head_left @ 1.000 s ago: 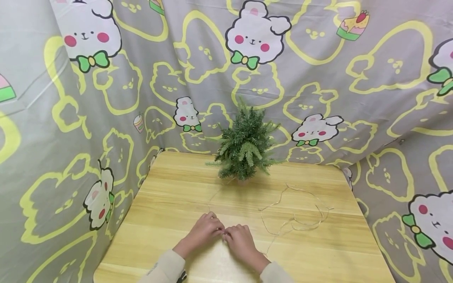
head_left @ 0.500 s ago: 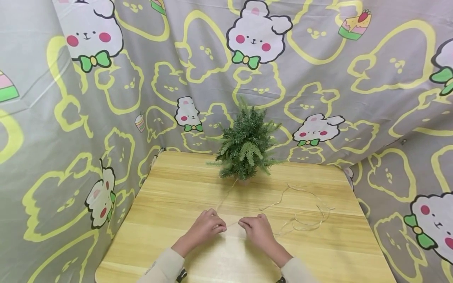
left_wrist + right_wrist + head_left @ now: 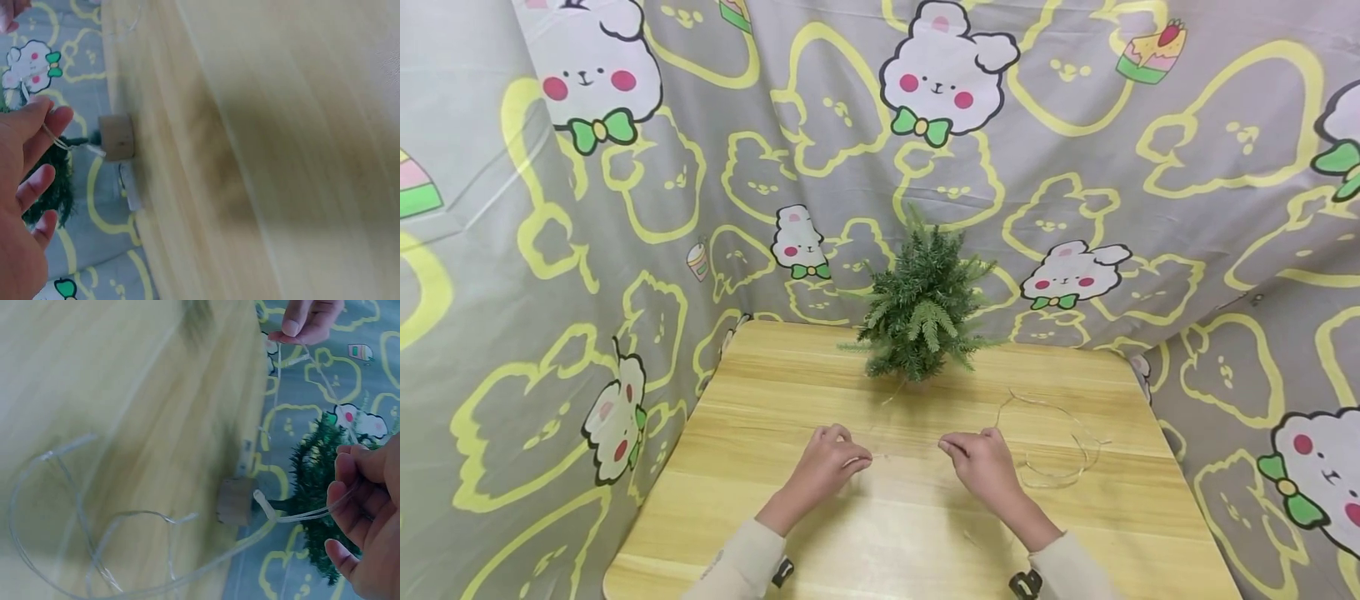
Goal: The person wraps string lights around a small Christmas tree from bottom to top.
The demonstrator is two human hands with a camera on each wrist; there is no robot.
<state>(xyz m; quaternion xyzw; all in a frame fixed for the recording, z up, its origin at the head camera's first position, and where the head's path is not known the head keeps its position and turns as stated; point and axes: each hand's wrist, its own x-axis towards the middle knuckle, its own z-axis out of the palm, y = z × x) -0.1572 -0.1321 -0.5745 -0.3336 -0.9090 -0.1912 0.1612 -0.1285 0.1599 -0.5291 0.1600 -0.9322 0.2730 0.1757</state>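
Note:
A string of fairy lights [image 3: 265, 505], thin clear wire with small bulbs, runs between the two hands. My left hand [image 3: 824, 468] pinches the wire between thumb and forefinger; in the left wrist view its other fingers are loosely bent. To the right, my right hand [image 3: 987, 468] pinches another stretch of the same wire, with a bulb hanging beside it in the right wrist view. Both hands are raised above the table. Behind them stands a small artificial Christmas tree [image 3: 917, 304] on a wooden block base [image 3: 235, 502]. Part of the string trails toward that base.
Loose loops of the light string [image 3: 1052, 485] lie on the wooden table [image 3: 760, 367], right of the hands. A grey curtain [image 3: 842, 192] with cartoon rabbits hangs behind the table and along both sides.
The hands were together over the table; they have drawn apart, the right one moving right and forward along the wire, the left slightly left and forward. The tree stays put.

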